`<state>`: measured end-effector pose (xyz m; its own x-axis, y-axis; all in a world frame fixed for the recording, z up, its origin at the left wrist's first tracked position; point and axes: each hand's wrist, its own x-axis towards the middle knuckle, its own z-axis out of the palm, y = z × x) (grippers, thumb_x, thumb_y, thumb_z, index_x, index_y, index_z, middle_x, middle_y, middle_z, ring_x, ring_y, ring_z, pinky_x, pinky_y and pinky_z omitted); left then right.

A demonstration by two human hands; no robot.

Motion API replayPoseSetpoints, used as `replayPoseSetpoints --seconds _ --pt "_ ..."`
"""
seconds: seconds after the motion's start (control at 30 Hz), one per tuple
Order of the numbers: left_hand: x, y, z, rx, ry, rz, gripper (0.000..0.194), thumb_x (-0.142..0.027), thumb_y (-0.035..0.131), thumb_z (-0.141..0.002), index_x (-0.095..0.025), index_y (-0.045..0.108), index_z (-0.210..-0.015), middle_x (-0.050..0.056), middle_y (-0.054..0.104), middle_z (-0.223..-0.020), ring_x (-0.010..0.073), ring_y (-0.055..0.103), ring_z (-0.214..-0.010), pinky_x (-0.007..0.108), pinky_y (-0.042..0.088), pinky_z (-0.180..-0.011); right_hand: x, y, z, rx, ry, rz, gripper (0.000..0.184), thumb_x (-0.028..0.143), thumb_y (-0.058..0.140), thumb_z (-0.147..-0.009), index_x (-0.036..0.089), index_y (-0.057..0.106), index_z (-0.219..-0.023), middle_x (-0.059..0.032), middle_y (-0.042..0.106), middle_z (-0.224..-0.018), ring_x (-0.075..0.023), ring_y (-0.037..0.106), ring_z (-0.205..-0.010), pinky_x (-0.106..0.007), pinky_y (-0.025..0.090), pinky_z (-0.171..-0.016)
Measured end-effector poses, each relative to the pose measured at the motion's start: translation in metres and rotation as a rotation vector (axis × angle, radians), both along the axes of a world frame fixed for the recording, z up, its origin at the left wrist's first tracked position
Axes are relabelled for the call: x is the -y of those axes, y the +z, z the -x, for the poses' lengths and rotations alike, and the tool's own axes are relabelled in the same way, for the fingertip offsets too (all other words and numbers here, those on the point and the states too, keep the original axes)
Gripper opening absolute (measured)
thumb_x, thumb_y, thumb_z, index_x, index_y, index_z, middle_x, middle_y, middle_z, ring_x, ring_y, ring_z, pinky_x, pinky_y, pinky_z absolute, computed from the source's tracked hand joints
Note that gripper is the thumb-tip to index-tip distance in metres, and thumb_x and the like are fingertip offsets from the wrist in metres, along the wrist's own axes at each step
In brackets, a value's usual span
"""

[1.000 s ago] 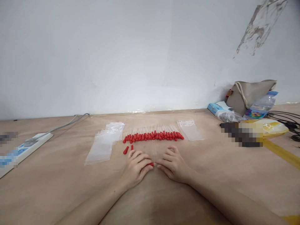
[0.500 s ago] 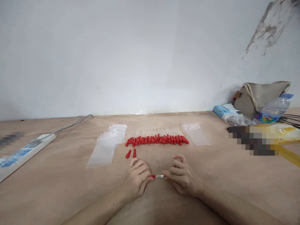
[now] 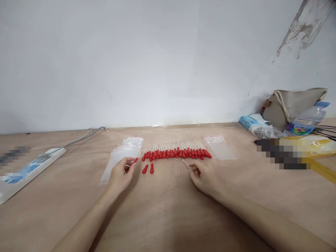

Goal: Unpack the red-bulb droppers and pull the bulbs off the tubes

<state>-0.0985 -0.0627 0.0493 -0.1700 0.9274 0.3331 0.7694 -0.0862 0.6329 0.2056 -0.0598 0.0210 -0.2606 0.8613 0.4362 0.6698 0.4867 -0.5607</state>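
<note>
My left hand [image 3: 123,174] is closed, pinching a red rubber bulb [image 3: 135,160] beside the plastic bags on the left. Two loose red bulbs [image 3: 152,168] lie on the table just right of it. My right hand [image 3: 203,175] is closed on a thin clear dropper tube [image 3: 185,163], its tip pointing up and left. Between the hands, a few bare clear tubes [image 3: 178,172] lie on the table, hard to make out. Beyond them runs a row of several droppers [image 3: 178,153], red bulbs towards me and clear tubes pointing to the wall.
Clear zip bags [image 3: 118,159] lie left of the row, another zip bag [image 3: 219,148] right of it. A power strip [image 3: 34,168] with a grey cable sits far left. At right are a tissue pack [image 3: 249,122], a grey bag [image 3: 296,106], a plastic bottle [image 3: 309,120] and yellow tape [image 3: 320,173].
My hands were together near the front, a red bulb and a clear piece end to end between them. They have moved apart and forward, the left with a bulb, the right with a tube.
</note>
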Motion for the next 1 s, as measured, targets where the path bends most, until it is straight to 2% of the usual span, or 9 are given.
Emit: replayPoseSetpoints --seconds 0.17,0.33,0.43,0.57,0.8,0.9,1.0 --pt "-0.002 -0.013 -0.005 -0.028 -0.064 0.054 0.027 -0.043 0.049 -0.076 -0.018 0.053 -0.085 0.001 0.062 -0.072 0.0150 0.058 -0.063 0.026 0.045 -0.057 -0.010 0.009 0.022 0.097 -0.187 0.109 0.019 0.013 0.046 -0.068 0.020 0.055 -0.083 0.0041 0.058 -0.056 -0.0126 0.053 -0.057 -0.026 0.029 -0.064" --pt "-0.003 -0.017 -0.006 -0.001 -0.132 0.099 0.029 -0.045 0.048 -0.077 -0.019 0.055 -0.087 0.002 0.065 -0.076 0.0162 0.060 -0.069 0.028 0.046 -0.063 -0.012 0.006 0.036 0.130 -0.302 0.184 0.019 0.018 0.046 -0.071 0.021 0.055 -0.088 0.0026 0.063 -0.063 -0.0156 0.057 -0.068 -0.031 0.024 -0.074" --pt "-0.001 -0.012 -0.006 -0.057 -0.114 0.082 0.029 -0.045 0.044 -0.080 -0.019 0.057 -0.086 0.002 0.065 -0.078 0.0166 0.059 -0.069 0.028 0.045 -0.063 -0.012 0.004 0.038 0.132 -0.304 0.230 0.021 0.020 0.046 -0.073 0.021 0.055 -0.091 0.0011 0.064 -0.068 -0.0170 0.058 -0.072 -0.032 0.023 -0.074" --pt "-0.006 -0.005 -0.013 -0.182 -0.097 -0.042 0.027 -0.043 0.046 -0.079 -0.019 0.057 -0.085 0.003 0.063 -0.087 0.0180 0.056 -0.075 0.030 0.044 -0.067 -0.013 0.003 0.039 0.108 -0.287 0.278 0.022 0.021 0.046 -0.074 0.021 0.054 -0.094 0.0012 0.065 -0.071 -0.0164 0.058 -0.074 -0.030 0.023 -0.074" --pt "-0.043 0.005 -0.042 -0.378 -0.291 -0.161 0.027 -0.039 0.053 -0.076 -0.020 0.057 -0.095 0.004 0.059 -0.092 0.0218 0.052 -0.091 0.033 0.041 -0.079 -0.014 0.004 0.040 0.075 -0.261 0.329 0.023 0.025 0.048 -0.075 0.021 0.054 -0.096 0.0028 0.063 -0.066 -0.0151 0.057 -0.072 -0.031 0.023 -0.075" --pt "-0.057 0.006 -0.052 -0.385 -0.309 -0.169 0.031 -0.042 0.054 -0.076 -0.019 0.056 -0.096 0.005 0.058 -0.094 0.0222 0.052 -0.093 0.033 0.041 -0.081 -0.013 0.004 0.040 0.071 -0.262 0.319 0.022 0.032 0.047 -0.078 0.020 0.055 -0.095 0.0016 0.064 -0.067 -0.0158 0.057 -0.072 -0.032 0.024 -0.076" --pt "-0.063 0.005 -0.057 -0.364 -0.290 -0.136 0.027 -0.042 0.051 -0.078 -0.019 0.057 -0.089 0.004 0.058 -0.088 0.0205 0.054 -0.086 0.031 0.042 -0.075 -0.013 0.004 0.039 0.051 -0.261 0.319 0.023 0.035 0.045 -0.080 0.021 0.055 -0.095 0.0015 0.065 -0.068 -0.0155 0.058 -0.071 -0.032 0.024 -0.077"
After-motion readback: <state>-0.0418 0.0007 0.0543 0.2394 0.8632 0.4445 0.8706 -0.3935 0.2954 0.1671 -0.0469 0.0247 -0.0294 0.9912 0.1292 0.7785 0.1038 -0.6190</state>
